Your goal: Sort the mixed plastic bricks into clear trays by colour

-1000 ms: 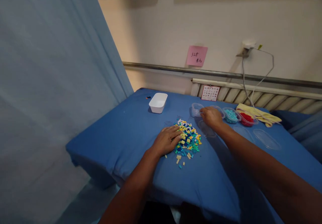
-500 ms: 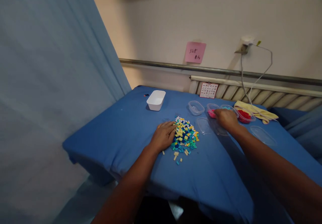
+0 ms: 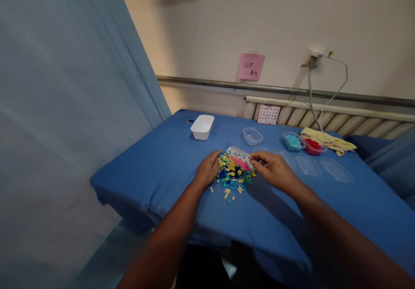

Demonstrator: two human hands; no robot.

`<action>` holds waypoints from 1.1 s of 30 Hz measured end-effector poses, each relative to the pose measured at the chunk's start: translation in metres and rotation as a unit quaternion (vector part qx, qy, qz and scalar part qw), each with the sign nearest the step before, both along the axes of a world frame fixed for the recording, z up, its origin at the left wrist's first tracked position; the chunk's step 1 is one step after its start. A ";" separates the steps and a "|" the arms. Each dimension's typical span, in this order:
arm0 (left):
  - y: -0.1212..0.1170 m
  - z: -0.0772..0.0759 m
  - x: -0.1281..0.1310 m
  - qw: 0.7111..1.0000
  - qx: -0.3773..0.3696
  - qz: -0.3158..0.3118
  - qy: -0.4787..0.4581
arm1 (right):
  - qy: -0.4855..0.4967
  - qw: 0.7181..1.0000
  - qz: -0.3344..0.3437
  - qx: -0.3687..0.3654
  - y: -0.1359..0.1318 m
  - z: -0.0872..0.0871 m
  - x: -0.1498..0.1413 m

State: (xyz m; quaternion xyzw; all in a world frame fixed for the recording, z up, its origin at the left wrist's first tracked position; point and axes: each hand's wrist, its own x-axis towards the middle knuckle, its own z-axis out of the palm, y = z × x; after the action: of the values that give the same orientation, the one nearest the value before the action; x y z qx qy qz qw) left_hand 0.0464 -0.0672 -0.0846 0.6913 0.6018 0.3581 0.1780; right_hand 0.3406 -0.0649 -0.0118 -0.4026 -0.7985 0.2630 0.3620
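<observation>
In the head view, my right hand (image 3: 274, 168) pinches the near right edge of a clear plastic container (image 3: 239, 152) with pink pieces (image 3: 240, 163) inside. The container is tilted and held over a pile of small building bricks (image 3: 231, 177) in yellow, blue, teal and white. At the pile's left edge lies my left hand (image 3: 207, 169), its fingers stretched out and nothing seen in it. A few loose bricks (image 3: 227, 191) lie in front of the pile.
A white tub (image 3: 202, 127) stands behind the pile. On the blue sheet are an empty clear container (image 3: 252, 136), one with light-blue bricks (image 3: 293, 142), one with red bricks (image 3: 313, 146), and several clear lids (image 3: 336, 170). A yellow cloth (image 3: 339, 143) lies at right.
My right hand has lifted the pink-piece container from the row and brought it left over the pile. My left hand has drawn slightly left and up.
</observation>
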 end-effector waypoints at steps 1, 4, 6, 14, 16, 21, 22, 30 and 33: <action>-0.001 0.001 0.000 1.000 -0.004 0.006 -0.016 | 0.026 0.999 0.014 -0.022 -0.006 -0.003 -0.012; -0.002 0.002 0.000 0.998 -0.012 0.022 -0.061 | 0.130 0.985 0.029 -0.106 -0.017 -0.018 -0.036; -0.001 0.001 -0.001 0.996 -0.015 0.026 -0.083 | 0.213 0.959 0.016 -0.185 -0.019 -0.031 -0.043; 0.000 -0.002 -0.002 0.997 -0.003 -0.006 -0.073 | 0.395 0.828 -0.045 -0.396 -0.019 -0.067 -0.037; -0.001 0.000 -0.001 0.998 0.002 -0.020 -0.056 | 0.409 0.811 -0.035 -0.416 -0.020 -0.071 -0.035; -0.004 0.005 0.001 0.997 0.024 -0.067 -0.027 | 0.436 0.785 -0.024 -0.440 -0.019 -0.072 -0.029; -0.005 0.006 0.002 0.997 0.034 -0.074 -0.010 | 0.445 0.781 -0.022 -0.438 -0.018 -0.070 -0.026; -0.014 0.014 0.012 0.965 0.081 -0.204 0.142 | 0.337 0.912 -0.214 -0.092 0.045 -0.045 0.051; -0.014 0.015 0.014 0.965 0.089 -0.207 0.132 | 0.037 0.956 -0.284 0.064 0.082 -0.037 0.082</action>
State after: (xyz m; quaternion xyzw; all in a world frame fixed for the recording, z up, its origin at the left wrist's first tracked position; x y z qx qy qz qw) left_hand 0.0604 -0.0814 -0.0692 0.8553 0.4290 0.2710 0.1050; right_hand 0.4231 0.0173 -0.0489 -0.5790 -0.6523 0.1119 0.4761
